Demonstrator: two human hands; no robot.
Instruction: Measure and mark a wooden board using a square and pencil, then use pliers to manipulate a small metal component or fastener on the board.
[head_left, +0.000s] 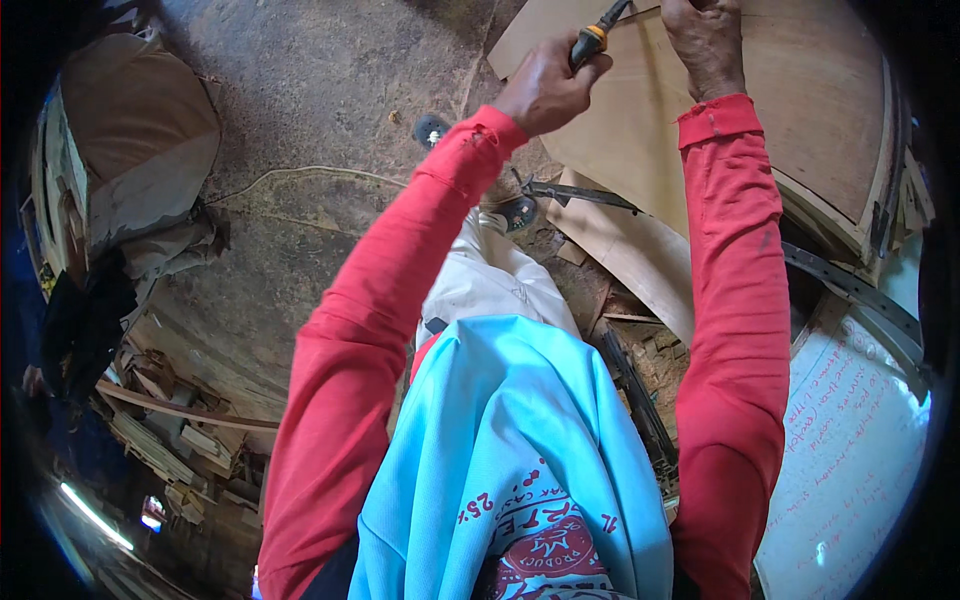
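Fingers of the left hand (548, 90) are curled firmly round the dark, yellow-banded handle of a hand tool (590, 45), while those of the right hand (708, 45) are bent and partly cut off by the upper edge, so I cannot tell whether they grip anything. At the far left, a stack of boards (75, 165) stands beneath a brown sheet (140, 125), with a dark cloth (85, 320) nearer the body and a heap of wood scraps (190, 440) below it. Next comes the stained, rough floor (310, 105), crossed by a pale cord (290, 172). At the middle are the wearer's pale trousers (490, 285) and light-blue top (500, 400). Farther right, flat wooden sheets (640, 150) form the surface under the hands, a dark metal bar (590, 195) lying near their lower edge, and beyond the right sleeve (730, 300) a white board (850, 450) bears red handwriting. As for the tool, its handle pokes out above the left fist, thumb along its right side, and its shaft slants up and rightward toward the top edge, left of the right hand's bent fingers
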